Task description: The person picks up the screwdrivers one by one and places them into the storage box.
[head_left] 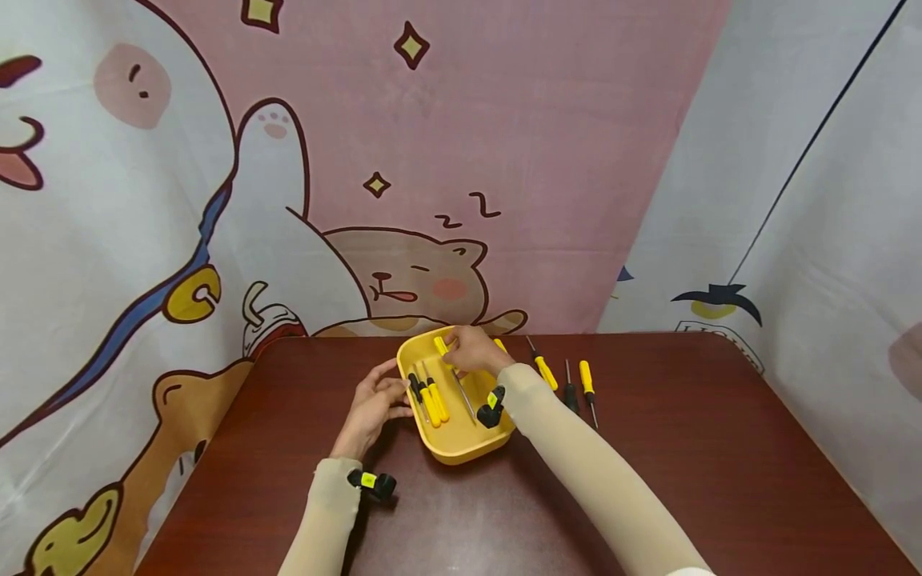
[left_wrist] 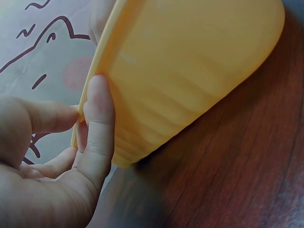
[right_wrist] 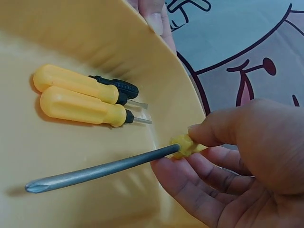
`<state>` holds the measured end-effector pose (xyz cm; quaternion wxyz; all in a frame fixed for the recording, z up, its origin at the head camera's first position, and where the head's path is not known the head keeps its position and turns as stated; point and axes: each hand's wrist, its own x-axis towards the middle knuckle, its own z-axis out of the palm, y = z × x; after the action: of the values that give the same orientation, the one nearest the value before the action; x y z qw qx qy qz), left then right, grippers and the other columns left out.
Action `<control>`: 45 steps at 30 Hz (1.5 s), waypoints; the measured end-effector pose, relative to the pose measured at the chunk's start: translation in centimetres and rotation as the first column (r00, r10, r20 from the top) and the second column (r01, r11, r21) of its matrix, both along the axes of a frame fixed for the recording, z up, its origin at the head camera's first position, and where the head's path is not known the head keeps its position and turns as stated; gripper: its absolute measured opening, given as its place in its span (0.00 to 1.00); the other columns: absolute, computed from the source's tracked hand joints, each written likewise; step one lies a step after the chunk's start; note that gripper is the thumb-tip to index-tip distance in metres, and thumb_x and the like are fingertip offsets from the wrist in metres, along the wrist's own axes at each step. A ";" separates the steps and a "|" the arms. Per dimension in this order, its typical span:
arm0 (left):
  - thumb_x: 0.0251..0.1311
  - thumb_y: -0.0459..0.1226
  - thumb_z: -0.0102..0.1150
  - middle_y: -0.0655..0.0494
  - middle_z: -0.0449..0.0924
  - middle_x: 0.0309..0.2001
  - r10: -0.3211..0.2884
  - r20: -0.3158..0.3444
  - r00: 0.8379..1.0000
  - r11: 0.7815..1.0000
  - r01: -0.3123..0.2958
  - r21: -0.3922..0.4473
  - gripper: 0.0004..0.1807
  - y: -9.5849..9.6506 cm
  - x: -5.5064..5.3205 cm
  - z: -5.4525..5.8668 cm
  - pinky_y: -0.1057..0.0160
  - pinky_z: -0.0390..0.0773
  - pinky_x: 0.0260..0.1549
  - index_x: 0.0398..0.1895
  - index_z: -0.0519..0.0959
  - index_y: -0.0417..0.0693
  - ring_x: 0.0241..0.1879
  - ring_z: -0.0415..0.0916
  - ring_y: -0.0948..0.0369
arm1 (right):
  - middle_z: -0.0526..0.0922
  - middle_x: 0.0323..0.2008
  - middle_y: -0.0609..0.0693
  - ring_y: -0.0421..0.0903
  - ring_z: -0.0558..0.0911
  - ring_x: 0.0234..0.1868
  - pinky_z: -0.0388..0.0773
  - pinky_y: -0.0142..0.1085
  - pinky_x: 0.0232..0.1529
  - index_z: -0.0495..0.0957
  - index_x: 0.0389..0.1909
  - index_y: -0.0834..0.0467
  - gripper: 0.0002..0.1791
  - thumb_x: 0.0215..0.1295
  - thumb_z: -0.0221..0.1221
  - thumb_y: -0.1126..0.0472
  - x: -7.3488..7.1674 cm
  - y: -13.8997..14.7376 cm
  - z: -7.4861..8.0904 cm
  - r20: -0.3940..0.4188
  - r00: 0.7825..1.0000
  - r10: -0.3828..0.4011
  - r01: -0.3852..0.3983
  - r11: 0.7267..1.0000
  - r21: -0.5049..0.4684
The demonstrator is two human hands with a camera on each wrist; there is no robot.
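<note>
A yellow plastic tray [head_left: 455, 458] stands on the table, its rim pinched between the thumb and fingers of my left hand [head_left: 370, 408]. My right hand [head_left: 475, 350] reaches over the tray and holds a screwdriver [right_wrist: 104, 168] by its yellow handle. Its bare metal shaft, with a cross-shaped tip, points down into the tray. Two yellow-handled screwdrivers [right_wrist: 78, 105] lie side by side along the tray's left part, next to a black-handled screwdriver [right_wrist: 124, 88]. In the left wrist view the tray's outer wall [left_wrist: 190, 61] hides what lies inside.
To the tray's right on the brown table [head_left: 684, 448] lie a yellow screwdriver [head_left: 545, 373], a black-handled one [head_left: 571, 397] and another yellow one [head_left: 587, 378]. A yellow piece [head_left: 500, 345] shows partly behind my right hand. A printed cloth [head_left: 562, 160] hangs behind the table.
</note>
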<state>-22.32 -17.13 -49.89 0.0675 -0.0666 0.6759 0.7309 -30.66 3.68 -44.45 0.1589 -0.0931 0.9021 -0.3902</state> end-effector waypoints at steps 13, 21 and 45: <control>0.71 0.31 0.58 0.31 0.75 0.58 0.009 -0.001 1.000 1.000 -0.009 0.006 0.32 -0.2 -0.1 0.0 0.60 0.89 0.32 0.76 0.63 0.51 0.33 0.81 0.58 | 0.81 0.47 0.54 0.51 0.89 0.31 0.88 0.39 0.36 0.76 0.58 0.62 0.21 0.67 0.66 0.60 -1.1 -1.7 -0.7 0.070 0.997 0.015 -0.021 0.995 0.095; 0.71 0.31 0.57 0.31 0.75 0.58 0.007 0.000 1.000 1.000 -0.007 0.003 0.31 -0.4 -0.1 -0.1 0.58 0.89 0.33 0.76 0.63 0.52 0.34 0.80 0.57 | 0.81 0.28 0.50 0.45 0.85 0.24 0.85 0.35 0.31 0.77 0.50 0.60 0.16 0.66 0.68 0.59 -0.9 -2.4 -1.4 0.040 0.999 0.019 -0.026 0.984 0.177; 0.71 0.31 0.58 0.31 0.75 0.56 -0.001 -0.020 1.000 1.000 0.001 0.010 0.31 -0.2 -0.3 -0.3 0.59 0.89 0.31 0.75 0.64 0.50 0.33 0.81 0.58 | 0.79 0.28 0.52 0.51 0.89 0.30 0.89 0.38 0.34 0.77 0.29 0.59 0.09 0.64 0.67 0.62 -1.0 -3.9 -1.8 0.126 0.991 -0.038 0.010 0.976 0.218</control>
<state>-22.62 -17.34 -50.20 0.0614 -0.0584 0.6729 0.7349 -31.62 -0.18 -46.21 0.2214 -0.0391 0.9282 -0.2966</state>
